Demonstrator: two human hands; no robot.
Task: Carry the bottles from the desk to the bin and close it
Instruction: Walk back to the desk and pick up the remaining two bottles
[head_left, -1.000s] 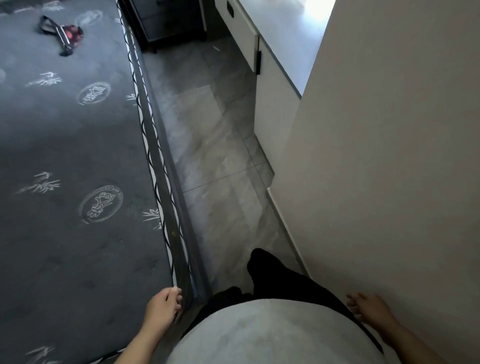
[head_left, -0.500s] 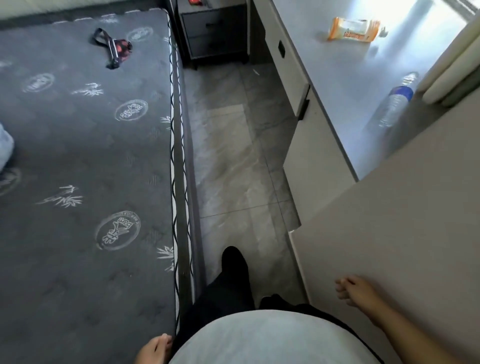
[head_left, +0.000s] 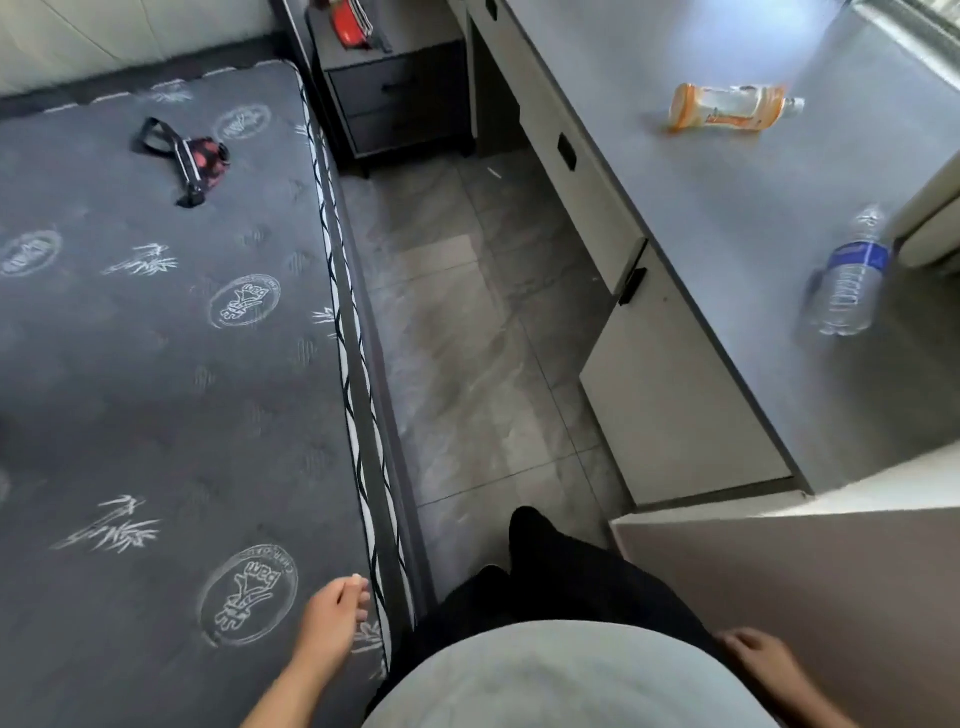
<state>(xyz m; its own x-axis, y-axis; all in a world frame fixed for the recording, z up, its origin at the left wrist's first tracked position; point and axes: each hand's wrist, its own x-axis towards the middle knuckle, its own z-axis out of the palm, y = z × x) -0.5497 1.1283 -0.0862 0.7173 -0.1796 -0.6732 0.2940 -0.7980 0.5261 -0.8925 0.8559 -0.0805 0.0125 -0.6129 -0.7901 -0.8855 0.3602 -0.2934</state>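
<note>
We look down along a narrow strip of floor (head_left: 467, 338) with a bed (head_left: 156, 364) on our left and a desk (head_left: 753, 234) on our right. Two bottles lie on their sides on the desk: an orange bottle (head_left: 727, 108) further off, and a clear bottle (head_left: 852, 275) with a blue label nearer us, close to the desk's far edge. No bin is in view.

Our left hand (head_left: 332, 623) hangs over the edge of the bed, fingers loosely curled and holding nothing. Our right hand (head_left: 758, 654) is low beside a tan panel (head_left: 805, 597), relaxed and empty as well.

Both bottles look like thin plastic and seem empty or nearly so, so we judge them light, easily dented, and liable to roll when nudged. A grip round the middle of the body should hold best; the smooth clear one may slip.

Compared with half a second ago, our view has lifted and moved forward: more of the desk shows, both bottles sit larger and closer, and our left hand has come up into fuller view.
</note>
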